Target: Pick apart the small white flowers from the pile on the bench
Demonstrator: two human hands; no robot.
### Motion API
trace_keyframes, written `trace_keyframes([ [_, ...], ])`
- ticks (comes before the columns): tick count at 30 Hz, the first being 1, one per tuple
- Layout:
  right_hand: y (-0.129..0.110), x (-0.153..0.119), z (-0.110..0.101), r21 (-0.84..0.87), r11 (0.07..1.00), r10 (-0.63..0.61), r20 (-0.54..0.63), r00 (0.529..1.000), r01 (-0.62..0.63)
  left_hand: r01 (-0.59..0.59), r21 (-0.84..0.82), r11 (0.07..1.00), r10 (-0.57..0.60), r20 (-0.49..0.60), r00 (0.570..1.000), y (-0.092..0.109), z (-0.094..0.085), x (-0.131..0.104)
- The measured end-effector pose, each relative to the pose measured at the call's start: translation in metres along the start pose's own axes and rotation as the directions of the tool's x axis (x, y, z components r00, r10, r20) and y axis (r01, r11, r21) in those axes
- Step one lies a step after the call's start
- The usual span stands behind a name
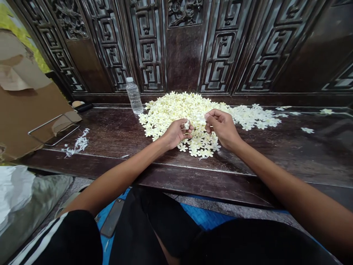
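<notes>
A wide heap of pale yellow-white artificial-looking flowers [171, 106] lies on the dark wooden bench, up against the carved back. Over its front part, my left hand [178, 133] is closed around a small white flower piece [187, 124], pinched between thumb and fingers. A short way to the right, my right hand [221, 125] has its thumb and forefinger pressed together above the flowers. Whatever its fingertips hold, if anything, is too small to make out. The two hands are apart.
A clear water bottle [134, 95] stands left of the heap. Thin white strips [78, 143] lie near a wire frame [53, 130] and a cardboard box [30, 106]. Loose flowers [307, 130] are scattered rightward. A phone [112, 218] rests beside my leg on blue material.
</notes>
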State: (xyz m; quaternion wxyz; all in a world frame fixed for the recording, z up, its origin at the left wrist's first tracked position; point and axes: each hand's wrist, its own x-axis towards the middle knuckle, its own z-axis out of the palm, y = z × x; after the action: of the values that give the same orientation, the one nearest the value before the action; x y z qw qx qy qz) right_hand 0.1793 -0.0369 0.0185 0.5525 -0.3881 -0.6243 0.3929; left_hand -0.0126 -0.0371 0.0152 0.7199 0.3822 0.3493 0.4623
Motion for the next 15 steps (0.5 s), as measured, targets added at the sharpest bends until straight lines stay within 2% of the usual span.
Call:
trace_keyframes([
  [7, -0.0029, -0.0024, -0.0006, -0.068, 0.995, -0.075, 0.001, 0.997, 0.074, 0.051, 0.056, 0.997, -0.056, 0.097, 0.994, 0.0014, -0.0009, -0.0031],
  [15, 0.0024, -0.0041, 0.0027, -0.169, 0.980, -0.080, 0.129, 0.988, 0.102, -0.049, 0.151, 0.987, 0.027, 0.147, 0.989, -0.0014, 0.0039, -0.0088],
])
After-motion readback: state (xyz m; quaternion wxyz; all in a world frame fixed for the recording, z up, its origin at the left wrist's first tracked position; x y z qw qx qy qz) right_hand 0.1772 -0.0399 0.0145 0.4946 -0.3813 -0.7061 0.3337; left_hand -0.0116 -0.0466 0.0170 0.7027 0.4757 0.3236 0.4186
